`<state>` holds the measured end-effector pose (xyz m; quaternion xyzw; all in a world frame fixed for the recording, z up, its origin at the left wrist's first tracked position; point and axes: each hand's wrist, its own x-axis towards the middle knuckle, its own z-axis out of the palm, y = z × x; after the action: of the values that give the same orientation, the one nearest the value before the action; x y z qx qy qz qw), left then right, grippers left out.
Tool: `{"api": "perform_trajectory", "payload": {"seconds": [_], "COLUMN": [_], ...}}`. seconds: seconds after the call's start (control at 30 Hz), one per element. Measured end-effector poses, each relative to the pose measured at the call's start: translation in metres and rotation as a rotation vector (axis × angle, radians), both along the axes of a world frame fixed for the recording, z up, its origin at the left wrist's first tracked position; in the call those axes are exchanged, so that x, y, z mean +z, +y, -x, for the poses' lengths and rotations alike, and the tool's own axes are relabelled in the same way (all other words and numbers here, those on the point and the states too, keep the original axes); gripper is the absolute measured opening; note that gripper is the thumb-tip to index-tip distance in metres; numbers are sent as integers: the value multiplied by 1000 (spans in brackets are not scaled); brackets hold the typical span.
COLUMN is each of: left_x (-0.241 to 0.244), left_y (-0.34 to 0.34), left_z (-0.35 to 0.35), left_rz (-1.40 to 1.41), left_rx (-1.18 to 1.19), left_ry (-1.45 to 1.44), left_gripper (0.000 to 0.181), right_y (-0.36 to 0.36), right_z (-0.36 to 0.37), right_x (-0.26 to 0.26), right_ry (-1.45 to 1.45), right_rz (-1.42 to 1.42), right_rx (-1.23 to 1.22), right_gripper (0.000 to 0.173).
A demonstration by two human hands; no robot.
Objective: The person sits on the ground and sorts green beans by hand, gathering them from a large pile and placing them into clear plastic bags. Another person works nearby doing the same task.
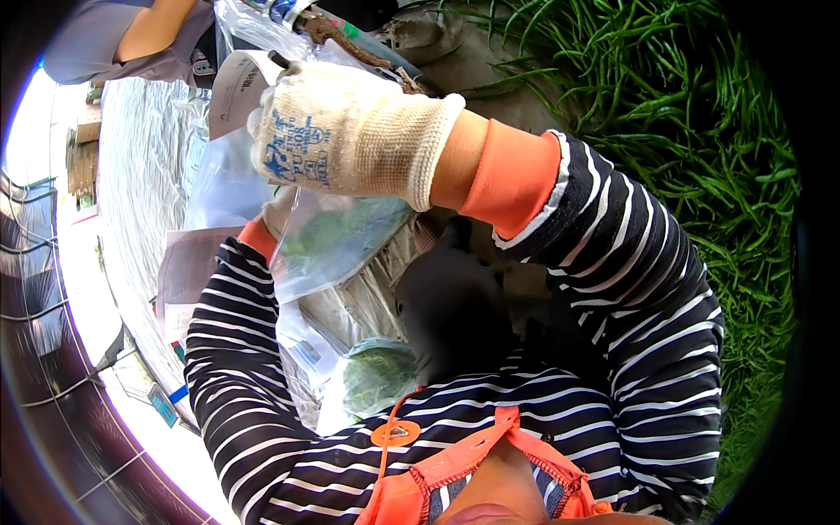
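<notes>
My right hand [328,128], in a white knit work glove with blue print, is closed at the upper middle; a short dark rod end [279,60] sticks out at its far side. Below it my left hand [282,207], also gloved, is mostly hidden behind the right glove and a clear plastic bag [328,243]. Green produce shows through the bag, which hangs beside both hands. I cannot tell what the left fingers hold.
Long green chili peppers [630,85] lie heaped along the right. A wrapped green vegetable [377,377] is near my chest. Printed sheets [187,269] and plastic film [141,151] lie on the left. Another person's arm [154,29] shows at the top left, by a wooden stick [341,39].
</notes>
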<state>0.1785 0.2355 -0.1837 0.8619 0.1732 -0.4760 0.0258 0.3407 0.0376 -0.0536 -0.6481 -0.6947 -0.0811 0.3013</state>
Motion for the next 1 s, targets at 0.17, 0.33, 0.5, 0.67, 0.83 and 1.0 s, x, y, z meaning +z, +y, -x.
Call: {"api": "perform_trajectory", "payload": {"seconds": [0.17,0.33,0.5,0.67,0.83,1.0], "left_x": [-10,-12,-15,-20,-24,-30], "left_y": [1,3,5,7,9,10], "left_z": [0,0,-4,-4,-4,1], "left_rz": [-8,-24,-28,-25,-16,0], "left_rx": [-17,-32,-44,-44,-38,-23], "left_ry": [23,42,56,63,59,57], "left_gripper": [43,43,42,41,41,40], "right_y": [5,3,5,0,1,2], "right_z": [4,4,5,4,6,5], "right_x": [-16,-4,-15,-10,-18,-8], "right_ry": [62,195,196,119,113,125], "right_rz": [-102,-20,-135,-56,-206,-16], "right_rx": [-77,-67,-81,-87,-119,-79], "right_gripper": [10,10,9,11,11,15]}}
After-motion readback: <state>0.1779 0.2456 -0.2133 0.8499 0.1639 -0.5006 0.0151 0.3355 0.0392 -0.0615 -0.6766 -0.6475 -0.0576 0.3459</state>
